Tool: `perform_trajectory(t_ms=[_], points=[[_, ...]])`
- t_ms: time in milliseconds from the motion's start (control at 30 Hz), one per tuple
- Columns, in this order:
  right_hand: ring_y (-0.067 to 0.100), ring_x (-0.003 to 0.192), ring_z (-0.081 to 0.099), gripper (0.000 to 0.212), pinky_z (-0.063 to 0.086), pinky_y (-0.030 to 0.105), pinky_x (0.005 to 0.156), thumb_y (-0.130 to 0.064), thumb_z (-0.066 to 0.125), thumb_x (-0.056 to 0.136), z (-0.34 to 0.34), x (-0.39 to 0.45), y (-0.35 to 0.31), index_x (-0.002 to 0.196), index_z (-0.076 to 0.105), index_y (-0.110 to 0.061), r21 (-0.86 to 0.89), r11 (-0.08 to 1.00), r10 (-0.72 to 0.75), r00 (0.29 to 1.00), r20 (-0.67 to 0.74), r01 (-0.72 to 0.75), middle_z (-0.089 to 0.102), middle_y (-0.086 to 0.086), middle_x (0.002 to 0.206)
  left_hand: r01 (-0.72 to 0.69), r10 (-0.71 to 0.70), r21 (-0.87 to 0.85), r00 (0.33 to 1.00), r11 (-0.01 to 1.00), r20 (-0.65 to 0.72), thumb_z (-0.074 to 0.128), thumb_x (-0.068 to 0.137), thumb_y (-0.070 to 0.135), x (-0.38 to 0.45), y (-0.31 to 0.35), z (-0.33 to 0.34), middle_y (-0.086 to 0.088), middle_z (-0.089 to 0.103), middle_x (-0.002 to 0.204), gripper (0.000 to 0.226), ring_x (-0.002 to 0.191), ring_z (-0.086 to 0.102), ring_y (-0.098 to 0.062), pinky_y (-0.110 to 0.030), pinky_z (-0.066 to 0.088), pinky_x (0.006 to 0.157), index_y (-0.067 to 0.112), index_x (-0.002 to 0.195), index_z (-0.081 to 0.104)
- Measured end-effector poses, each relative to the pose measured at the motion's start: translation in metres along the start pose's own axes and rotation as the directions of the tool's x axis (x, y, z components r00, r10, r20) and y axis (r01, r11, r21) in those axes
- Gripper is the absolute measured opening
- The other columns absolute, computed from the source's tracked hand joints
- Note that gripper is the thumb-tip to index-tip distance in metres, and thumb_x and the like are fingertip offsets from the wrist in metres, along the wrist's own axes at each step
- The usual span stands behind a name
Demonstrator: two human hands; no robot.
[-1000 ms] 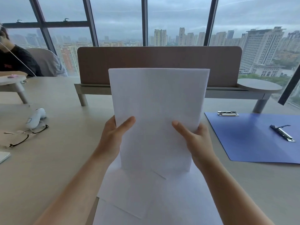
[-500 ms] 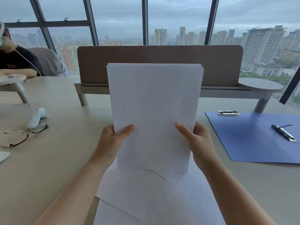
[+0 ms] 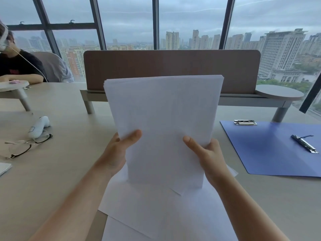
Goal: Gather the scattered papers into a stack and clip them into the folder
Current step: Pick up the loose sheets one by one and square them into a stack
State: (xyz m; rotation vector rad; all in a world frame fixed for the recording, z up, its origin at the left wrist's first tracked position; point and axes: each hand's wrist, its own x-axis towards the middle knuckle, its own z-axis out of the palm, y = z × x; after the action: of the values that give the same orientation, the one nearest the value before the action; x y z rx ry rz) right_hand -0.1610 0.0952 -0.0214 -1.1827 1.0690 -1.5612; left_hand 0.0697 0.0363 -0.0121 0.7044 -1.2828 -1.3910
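The table [image 3: 57, 171] bears the open blue folder [image 3: 271, 150] at right, nothing clipped in yet; loose sheets [image 3: 147, 211] lie unstacked at the near edge; the paper stack [image 3: 165, 122] stands upright above them, gripped by left hand [image 3: 116, 153] and right hand [image 3: 208, 157], bottom corner uneven; bare tabletop separates stack and folder.

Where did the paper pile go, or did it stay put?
Yes. The paper stack sank slightly: its top edge sits lower against the brown divider behind.
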Motion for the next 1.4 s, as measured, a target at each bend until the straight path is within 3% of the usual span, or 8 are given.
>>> perform_trajectory(t_ms=[200,567,667,767,867,1033,1133,1400], points=[[0.033,0.084,0.077,0.017,0.061,0.054,0.080,-0.024,0.081,0.080,-0.002,0.001,0.012,0.085,0.080,-0.009,-0.080,0.991,0.100,0.992,-0.082,-0.106,0.079,0.014,0.089,0.120,-0.118,0.055,0.992,0.991,-0.039,0.073,0.083,0.022,-0.002,-0.017,-0.002,-0.006,0.078,0.103,0.013,0.096,0.074,-0.022,-0.039,0.056,0.087,0.023,0.091,0.082],[0.017,0.114,0.064,0.052,0.051,0.047,0.094,-0.063,0.046,0.094,-0.016,0.019,0.020,0.112,0.072,-0.022,0.059,0.958,0.285,0.909,-0.305,-0.281,0.069,0.000,0.123,0.112,-0.177,-0.215,0.934,0.970,-0.310,0.063,0.094,0.023,0.016,-0.028,-0.030,-0.006,0.077,0.107,0.025,0.097,0.073,-0.023,-0.040,0.059,0.083,0.010,0.114,0.071],[0.031,0.133,0.048,0.065,0.044,0.061,0.103,-0.065,0.053,0.091,-0.027,0.024,0.024,0.133,0.060,-0.016,0.297,0.856,0.506,0.799,-0.325,-0.422,0.051,0.010,0.141,0.248,-0.349,-0.326,0.887,0.912,-0.301,0.055,0.099,0.023,0.012,-0.039,-0.047,0.008,0.068,0.058,0.015,0.048,0.064,-0.005,-0.016,0.049,0.044,0.014,0.088,0.059],[0.040,0.134,0.043,0.071,0.044,0.070,0.097,-0.061,0.058,0.089,-0.026,0.028,0.028,0.139,0.051,-0.011,0.478,0.745,0.625,0.738,-0.255,-0.466,0.042,0.018,0.140,0.341,-0.400,-0.419,0.914,0.842,-0.059,0.071,0.087,0.015,0.012,-0.046,-0.053,-0.006,0.074,0.074,0.017,0.058,0.069,-0.015,-0.020,0.054,0.053,0.000,0.095,0.071],[0.040,0.122,0.054,0.063,0.051,0.068,0.088,-0.052,0.065,0.090,-0.018,0.028,0.031,0.133,0.051,-0.009,0.494,0.709,0.661,0.717,-0.220,-0.502,0.048,0.019,0.130,0.290,-0.428,-0.470,0.877,0.834,-0.217,0.050,0.100,0.017,0.016,-0.052,-0.047,0.000,0.066,0.052,0.053,0.036,0.059,-0.011,-0.013,0.044,0.036,0.009,0.054,0.075],[0.018,0.090,0.067,0.050,0.058,0.032,0.071,-0.043,0.076,0.084,-0.008,0.024,0.040,0.124,0.065,-0.015,-0.307,0.832,0.397,0.883,-0.251,-0.462,0.068,0.002,0.107,0.262,-0.446,-0.545,0.863,0.796,-0.236,0.042,0.104,0.024,0.017,-0.054,-0.041,0.004,0.061,0.046,0.058,0.032,0.055,-0.007,-0.012,0.041,0.034,0.013,0.055,0.070],[0.016,0.110,0.060,0.064,0.047,0.028,0.081,-0.060,0.075,0.076,-0.004,0.037,0.046,0.127,0.063,-0.023,-0.864,0.448,0.279,0.954,-0.111,-0.232,0.065,-0.006,0.118,0.254,-0.455,-0.572,0.858,0.780,-0.240,0.042,0.104,0.024,0.015,-0.051,-0.046,0.005,0.058,0.048,0.034,0.034,0.053,-0.006,-0.014,0.040,0.035,0.014,0.078,0.062],[0.030,0.126,0.048,0.103,0.043,0.039,0.091,-0.085,0.074,0.045,0.010,0.111,0.052,0.120,0.057,-0.017,-0.986,-0.021,0.354,0.922,-0.160,-0.163,0.052,0.008,0.131,0.239,-0.459,-0.627,0.862,0.741,-0.214,0.043,0.104,0.021,0.011,-0.050,-0.043,0.006,0.058,0.051,0.030,0.036,0.055,-0.005,-0.015,0.042,0.035,0.015,0.080,0.060]])
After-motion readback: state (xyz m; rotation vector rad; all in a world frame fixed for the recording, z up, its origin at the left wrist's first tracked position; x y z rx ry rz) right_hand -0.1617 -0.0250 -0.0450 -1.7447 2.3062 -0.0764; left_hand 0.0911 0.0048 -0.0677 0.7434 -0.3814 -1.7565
